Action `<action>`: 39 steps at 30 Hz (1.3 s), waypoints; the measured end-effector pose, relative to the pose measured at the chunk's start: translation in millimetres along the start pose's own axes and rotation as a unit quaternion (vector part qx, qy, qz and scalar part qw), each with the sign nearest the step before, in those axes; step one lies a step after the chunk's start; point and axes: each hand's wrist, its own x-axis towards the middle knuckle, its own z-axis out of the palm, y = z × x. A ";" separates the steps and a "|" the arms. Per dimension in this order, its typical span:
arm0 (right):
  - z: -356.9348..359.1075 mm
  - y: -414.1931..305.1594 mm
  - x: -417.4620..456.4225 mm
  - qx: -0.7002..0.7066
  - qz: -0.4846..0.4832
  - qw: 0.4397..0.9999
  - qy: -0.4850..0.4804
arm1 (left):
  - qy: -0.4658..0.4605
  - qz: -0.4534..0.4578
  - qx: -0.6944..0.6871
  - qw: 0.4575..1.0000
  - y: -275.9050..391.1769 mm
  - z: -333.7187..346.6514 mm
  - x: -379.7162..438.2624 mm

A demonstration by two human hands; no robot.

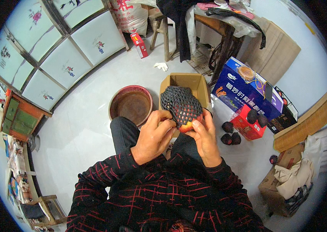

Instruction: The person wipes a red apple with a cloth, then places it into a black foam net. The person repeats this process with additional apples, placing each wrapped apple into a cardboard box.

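Observation:
Both hands hold a red and yellow apple [185, 127], partly covered by a black foam fruit net [178, 100]. My left hand [156, 136] pinches the net's lower left edge between its fingertips. On the other side, my right hand [205, 134] grips the apple with thumb and fingers. The net bulges upward beyond the fruit, with red showing through its mesh. Behind it stands an open cardboard box [199, 82], whose inside is partly hidden by the net and hands.
A round reddish-brown basin [110, 107] stands left of the box. Several dark net-wrapped fruits [227, 139] lie on the floor at right, others on a red carton [246, 130] beside a large blue box [233, 90]. A white glove [161, 66] lies ahead, near a wooden stool [166, 40].

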 end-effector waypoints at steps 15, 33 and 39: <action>32.5 5.6 14.6 -0.101 -0.174 0.979 0.037 | 0.098 -0.049 0.021 0.994 -11.4 25.1 14.7; 29.1 -15.6 -4.3 -0.297 -0.223 0.928 0.013 | 0.066 -0.194 -0.258 0.944 -11.3 15.0 18.5; 10.5 -29.9 4.4 -0.350 -0.234 0.907 0.010 | 0.065 -0.244 -0.488 0.836 -27.3 19.4 12.0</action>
